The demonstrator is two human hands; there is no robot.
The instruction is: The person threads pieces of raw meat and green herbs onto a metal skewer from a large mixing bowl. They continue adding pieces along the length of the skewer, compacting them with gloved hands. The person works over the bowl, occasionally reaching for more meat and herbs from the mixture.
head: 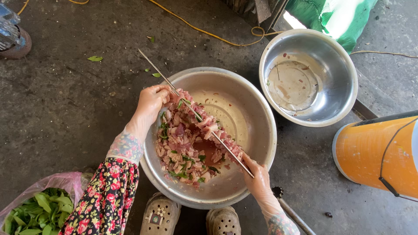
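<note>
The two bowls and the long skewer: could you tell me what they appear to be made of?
The big bowl and the empty bowl look like thin polished metal, probably stainless steel: silvery, with soft reflections and rolled rims. The skewer, held by the left hand and the right hand, looks like thin grey metal, though pale bamboo is possible.

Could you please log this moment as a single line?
left hand: grips long metal skewer | right hand: threads meat pieces | over large steel bowl

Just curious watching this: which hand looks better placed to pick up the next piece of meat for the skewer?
Probably the right hand: it pinches the skewer by its low end just above the meat.
</note>
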